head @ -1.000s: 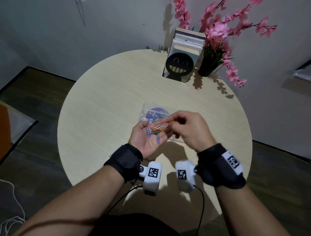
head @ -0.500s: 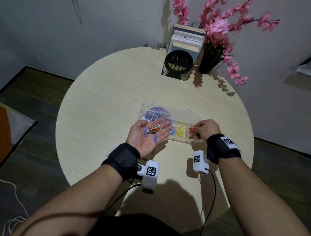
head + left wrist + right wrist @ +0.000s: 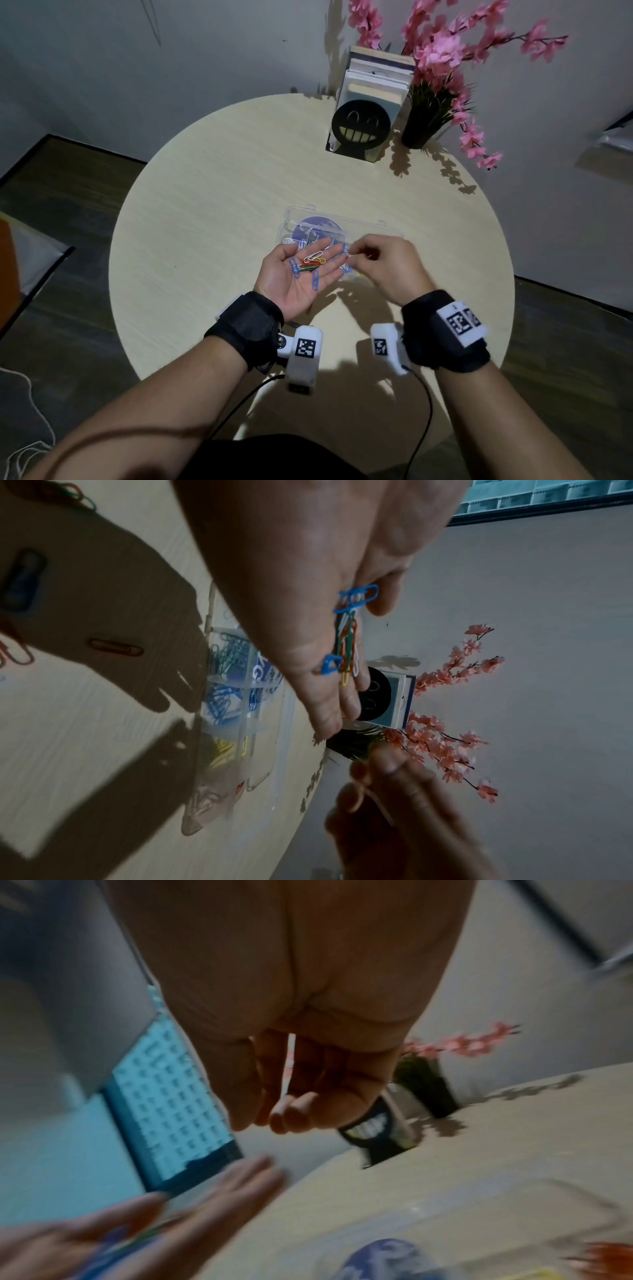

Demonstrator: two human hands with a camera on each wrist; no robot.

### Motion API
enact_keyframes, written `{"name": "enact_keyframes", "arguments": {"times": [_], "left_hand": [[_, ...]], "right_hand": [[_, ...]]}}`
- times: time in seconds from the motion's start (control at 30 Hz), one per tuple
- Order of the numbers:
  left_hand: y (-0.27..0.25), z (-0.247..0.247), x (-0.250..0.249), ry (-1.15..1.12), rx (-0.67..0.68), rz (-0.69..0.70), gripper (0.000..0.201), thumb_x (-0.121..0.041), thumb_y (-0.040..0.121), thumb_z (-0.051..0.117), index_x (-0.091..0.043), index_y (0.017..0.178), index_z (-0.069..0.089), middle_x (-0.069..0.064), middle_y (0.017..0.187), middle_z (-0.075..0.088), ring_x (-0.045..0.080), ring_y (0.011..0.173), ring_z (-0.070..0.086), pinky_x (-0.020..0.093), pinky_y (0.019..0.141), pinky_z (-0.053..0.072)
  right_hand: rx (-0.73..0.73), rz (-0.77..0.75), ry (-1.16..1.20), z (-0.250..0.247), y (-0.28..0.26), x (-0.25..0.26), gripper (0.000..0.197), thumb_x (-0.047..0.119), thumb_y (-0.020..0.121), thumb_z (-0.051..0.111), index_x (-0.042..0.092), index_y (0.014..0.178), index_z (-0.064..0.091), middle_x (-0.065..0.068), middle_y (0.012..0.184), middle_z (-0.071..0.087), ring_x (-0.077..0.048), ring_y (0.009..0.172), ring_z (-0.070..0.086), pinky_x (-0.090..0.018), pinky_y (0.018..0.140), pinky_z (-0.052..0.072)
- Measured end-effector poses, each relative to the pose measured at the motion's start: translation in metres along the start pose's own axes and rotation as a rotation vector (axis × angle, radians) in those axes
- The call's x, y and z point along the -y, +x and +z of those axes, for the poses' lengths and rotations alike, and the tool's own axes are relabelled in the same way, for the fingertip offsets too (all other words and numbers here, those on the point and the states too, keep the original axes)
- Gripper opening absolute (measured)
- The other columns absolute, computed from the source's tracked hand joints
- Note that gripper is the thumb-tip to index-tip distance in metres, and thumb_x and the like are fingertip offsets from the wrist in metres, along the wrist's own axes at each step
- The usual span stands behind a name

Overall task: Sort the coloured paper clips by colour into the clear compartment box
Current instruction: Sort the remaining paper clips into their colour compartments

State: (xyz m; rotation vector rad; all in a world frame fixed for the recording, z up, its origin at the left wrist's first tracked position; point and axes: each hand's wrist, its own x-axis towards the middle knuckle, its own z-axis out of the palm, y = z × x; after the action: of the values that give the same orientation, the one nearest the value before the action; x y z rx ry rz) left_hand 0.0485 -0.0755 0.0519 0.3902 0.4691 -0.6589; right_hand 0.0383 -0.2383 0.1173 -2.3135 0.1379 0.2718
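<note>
Paper clips [image 3: 310,266] lie loose across the flat, upturned left hand [image 3: 301,274], evidently as a picking tray. Right hand [image 3: 387,267] hovers just beside those fingertips, fingers curled, apparently empty. Box [image 3: 373,229] sits on the bench [image 3: 205,222] beneath both hands.

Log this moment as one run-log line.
left hand: open, palm up, carries mixed paper clips | right hand: empty, fingers curled, beside left fingertips | compartment box: open, partly sorted

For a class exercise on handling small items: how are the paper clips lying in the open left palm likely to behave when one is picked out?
The paper clips look thin and light, so probably easy to lift. They overlap on the left hand, so neighbours may snag and follow.
</note>
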Motion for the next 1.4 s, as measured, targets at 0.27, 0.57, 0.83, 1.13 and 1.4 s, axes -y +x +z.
{"name": "enact_keyframes", "arguments": {"times": [0.27, 0.57, 0.83, 1.13, 1.4], "left_hand": [[-0.010, -0.010, -0.003, -0.007, -0.047, 0.025, 0.051, -0.028, 0.090, 0.033, 0.003, 0.123, 0.058, 0.024, 0.131, 0.057, 0.035, 0.126, 0.047, 0.037, 0.089, 0.051], [-0.020, -0.013, -0.008, 0.080, -0.081, 0.037, 0.068, -0.051, 0.096, 0.023, 0.000, 0.119, 0.062, 0.023, 0.129, 0.057, 0.030, 0.113, 0.061, 0.040, 0.101, 0.043], [-0.018, -0.017, -0.009, 0.090, -0.091, -0.003, 0.080, -0.063, 0.092, 0.021, -0.003, 0.134, 0.050, 0.021, 0.134, 0.055, 0.034, 0.128, 0.050, 0.045, 0.113, 0.029], [-0.017, -0.024, -0.015, 0.085, -0.089, 0.072, 0.065, -0.047, 0.096, 0.027, 0.003, 0.101, 0.068, 0.021, 0.094, 0.068, 0.026, 0.089, 0.066, 0.036, 0.082, 0.055], [-0.017, -0.028, -0.023, 0.063, -0.093, 0.056, 0.052, -0.033, 0.096, 0.032, 0.005, 0.125, 0.053, 0.027, 0.127, 0.058, 0.042, 0.120, 0.055, 0.048, 0.109, 0.037]], "right_hand": [[0.126, 0.025, -0.259, 0.060, -0.017, 0.036, 0.011, 0.019, 0.083, 0.060, 0.009, 0.087, 0.062, -0.013, 0.089, 0.066, -0.028, 0.087, 0.061, -0.028, 0.064, 0.041], [0.168, -0.060, -0.174, 0.063, -0.015, 0.052, 0.008, 0.014, 0.082, 0.054, 0.021, 0.081, 0.058, -0.008, 0.087, 0.065, -0.021, 0.078, 0.054, -0.026, 0.061, 0.034], [0.152, -0.083, -0.233, 0.087, -0.008, 0.058, 0.029, 0.013, 0.085, 0.051, 0.020, 0.110, 0.064, -0.017, 0.102, 0.059, -0.032, 0.096, 0.057, -0.042, 0.078, 0.052], [0.122, -0.122, -0.025, 0.047, -0.007, 0.050, 0.007, 0.014, 0.082, 0.066, 0.018, 0.086, 0.068, -0.001, 0.078, 0.068, -0.016, 0.074, 0.061, -0.026, 0.068, 0.046], [-0.056, 0.160, -0.077, 0.025, 0.047, -0.012, 0.014, 0.016, 0.080, 0.068, 0.019, 0.069, 0.060, 0.002, 0.068, 0.060, -0.017, 0.064, 0.053, -0.023, 0.060, 0.040]]}}
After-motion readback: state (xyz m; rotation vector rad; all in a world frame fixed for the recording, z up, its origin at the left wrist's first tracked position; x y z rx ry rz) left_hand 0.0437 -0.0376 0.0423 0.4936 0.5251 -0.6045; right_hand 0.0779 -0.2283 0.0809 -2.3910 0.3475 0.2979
